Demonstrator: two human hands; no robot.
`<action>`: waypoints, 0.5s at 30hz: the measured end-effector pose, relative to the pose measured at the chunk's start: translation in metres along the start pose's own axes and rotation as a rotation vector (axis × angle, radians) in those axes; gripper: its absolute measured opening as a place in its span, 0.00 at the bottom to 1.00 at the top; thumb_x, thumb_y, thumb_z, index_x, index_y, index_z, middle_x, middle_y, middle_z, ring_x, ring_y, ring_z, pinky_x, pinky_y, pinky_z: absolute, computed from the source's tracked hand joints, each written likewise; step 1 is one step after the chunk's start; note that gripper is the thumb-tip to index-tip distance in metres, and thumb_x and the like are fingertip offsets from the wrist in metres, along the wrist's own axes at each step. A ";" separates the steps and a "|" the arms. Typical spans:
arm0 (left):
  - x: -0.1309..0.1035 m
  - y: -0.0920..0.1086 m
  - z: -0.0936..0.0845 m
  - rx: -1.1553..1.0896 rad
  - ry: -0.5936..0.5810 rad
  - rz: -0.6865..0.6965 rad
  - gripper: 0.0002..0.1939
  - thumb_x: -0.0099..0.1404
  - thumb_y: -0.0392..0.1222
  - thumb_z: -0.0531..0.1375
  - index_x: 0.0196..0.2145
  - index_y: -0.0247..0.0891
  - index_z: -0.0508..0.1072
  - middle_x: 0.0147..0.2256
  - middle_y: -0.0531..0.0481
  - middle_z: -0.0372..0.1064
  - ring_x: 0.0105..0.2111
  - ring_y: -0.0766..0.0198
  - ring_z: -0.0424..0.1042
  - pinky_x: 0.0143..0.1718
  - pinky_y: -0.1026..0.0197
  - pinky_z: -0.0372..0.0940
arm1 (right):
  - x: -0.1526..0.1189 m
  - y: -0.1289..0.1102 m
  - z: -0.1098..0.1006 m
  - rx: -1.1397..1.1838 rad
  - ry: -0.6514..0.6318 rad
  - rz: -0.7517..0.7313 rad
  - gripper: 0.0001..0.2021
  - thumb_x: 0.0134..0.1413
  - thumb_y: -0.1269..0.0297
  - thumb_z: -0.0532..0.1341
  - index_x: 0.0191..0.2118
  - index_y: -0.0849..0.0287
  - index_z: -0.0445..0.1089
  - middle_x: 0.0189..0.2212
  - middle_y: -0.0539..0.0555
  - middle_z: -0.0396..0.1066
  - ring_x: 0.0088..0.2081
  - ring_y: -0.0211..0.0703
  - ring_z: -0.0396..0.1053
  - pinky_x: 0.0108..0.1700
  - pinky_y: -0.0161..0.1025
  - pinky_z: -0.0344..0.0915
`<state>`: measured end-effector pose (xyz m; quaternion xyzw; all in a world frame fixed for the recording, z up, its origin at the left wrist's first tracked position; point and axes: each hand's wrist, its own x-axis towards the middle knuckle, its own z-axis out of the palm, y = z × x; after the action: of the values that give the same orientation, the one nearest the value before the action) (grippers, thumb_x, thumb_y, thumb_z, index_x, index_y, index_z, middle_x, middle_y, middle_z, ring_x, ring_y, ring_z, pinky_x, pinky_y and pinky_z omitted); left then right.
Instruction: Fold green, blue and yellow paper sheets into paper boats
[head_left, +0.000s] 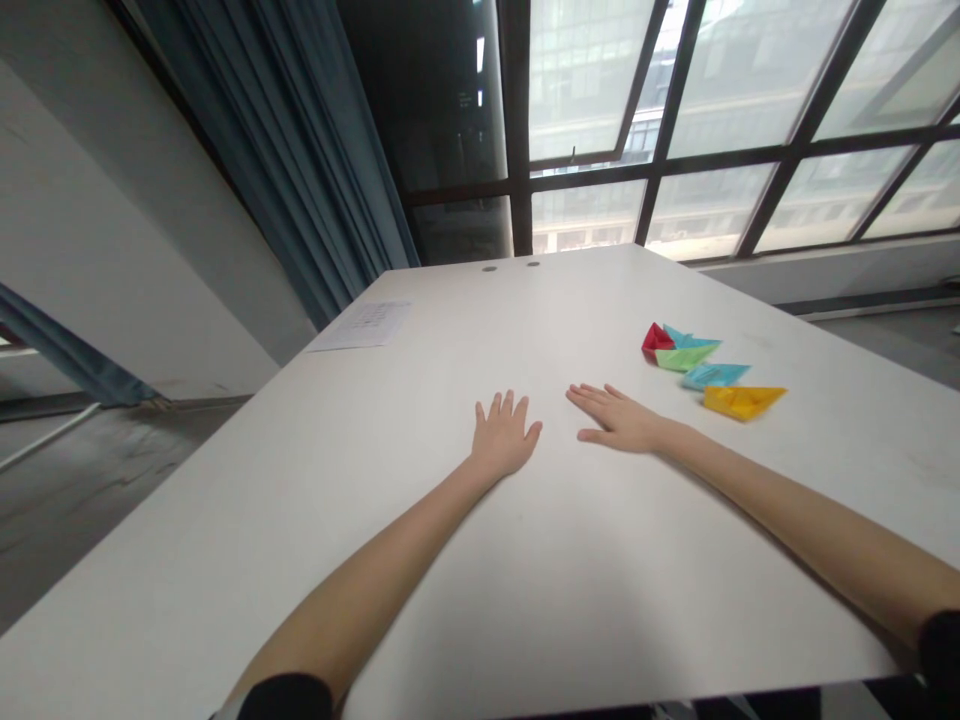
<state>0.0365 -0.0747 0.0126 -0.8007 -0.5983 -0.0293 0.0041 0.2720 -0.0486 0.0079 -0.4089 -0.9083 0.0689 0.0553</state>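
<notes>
My left hand lies palm down on the white table, fingers spread and nothing in it. To its right, my right hand is also stretched out low over the tabletop, thumb apart from the fingers, holding nothing. Folded paper boats sit beyond and to the right of that hand: a yellow boat, a blue boat, a green boat, a red boat and another blue boat partly hidden behind the green one. Neither hand touches them.
A printed sheet of paper lies near the table's left edge. Two round dark spots mark the far end. Beyond stand a blue curtain and dark-framed windows.
</notes>
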 end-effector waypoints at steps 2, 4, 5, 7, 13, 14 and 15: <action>0.000 -0.001 -0.001 -0.006 -0.026 0.024 0.32 0.63 0.58 0.36 0.60 0.41 0.47 0.62 0.43 0.40 0.61 0.49 0.38 0.56 0.38 0.38 | -0.001 0.000 0.000 0.008 0.009 0.006 0.37 0.52 0.40 0.43 0.63 0.56 0.38 0.62 0.58 0.40 0.62 0.53 0.40 0.59 0.57 0.39; 0.000 -0.001 -0.004 -0.012 -0.047 0.058 0.33 0.63 0.60 0.35 0.61 0.41 0.44 0.62 0.43 0.36 0.61 0.49 0.35 0.56 0.38 0.39 | -0.002 -0.001 -0.002 0.019 0.016 0.013 0.37 0.52 0.39 0.43 0.63 0.56 0.39 0.62 0.58 0.40 0.62 0.53 0.40 0.59 0.57 0.39; 0.000 -0.001 -0.006 -0.014 -0.060 0.072 0.34 0.62 0.61 0.34 0.61 0.41 0.43 0.62 0.43 0.35 0.61 0.48 0.34 0.55 0.38 0.39 | -0.003 -0.002 -0.003 0.025 0.018 0.017 0.38 0.52 0.39 0.43 0.63 0.56 0.39 0.62 0.58 0.40 0.62 0.53 0.40 0.59 0.57 0.39; -0.002 -0.001 -0.010 -0.012 -0.093 0.099 0.35 0.62 0.62 0.34 0.61 0.42 0.42 0.63 0.44 0.33 0.61 0.48 0.33 0.55 0.38 0.40 | -0.005 -0.003 -0.006 0.030 0.023 0.024 0.38 0.51 0.39 0.43 0.63 0.56 0.40 0.62 0.59 0.40 0.61 0.54 0.41 0.59 0.57 0.39; -0.003 0.000 -0.019 0.000 -0.130 0.151 0.36 0.61 0.64 0.34 0.61 0.44 0.39 0.63 0.45 0.31 0.61 0.47 0.33 0.55 0.38 0.40 | -0.009 -0.005 -0.011 0.010 0.036 0.054 0.38 0.50 0.38 0.44 0.62 0.57 0.43 0.62 0.61 0.41 0.61 0.53 0.41 0.59 0.56 0.40; -0.003 0.000 -0.019 -0.002 -0.127 0.151 0.36 0.61 0.64 0.34 0.61 0.44 0.40 0.63 0.45 0.31 0.61 0.47 0.33 0.55 0.38 0.40 | -0.009 -0.006 -0.012 0.010 0.037 0.057 0.38 0.50 0.38 0.44 0.62 0.57 0.43 0.62 0.61 0.41 0.61 0.53 0.41 0.59 0.56 0.40; -0.003 0.000 -0.019 -0.006 -0.125 0.150 0.36 0.61 0.64 0.34 0.61 0.44 0.40 0.63 0.45 0.31 0.61 0.47 0.33 0.55 0.38 0.40 | -0.010 -0.006 -0.013 0.010 0.039 0.059 0.38 0.50 0.38 0.44 0.62 0.56 0.44 0.61 0.61 0.42 0.61 0.53 0.42 0.59 0.56 0.41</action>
<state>0.0345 -0.0783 0.0311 -0.8437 -0.5355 0.0196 -0.0335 0.2758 -0.0588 0.0216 -0.4366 -0.8942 0.0670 0.0731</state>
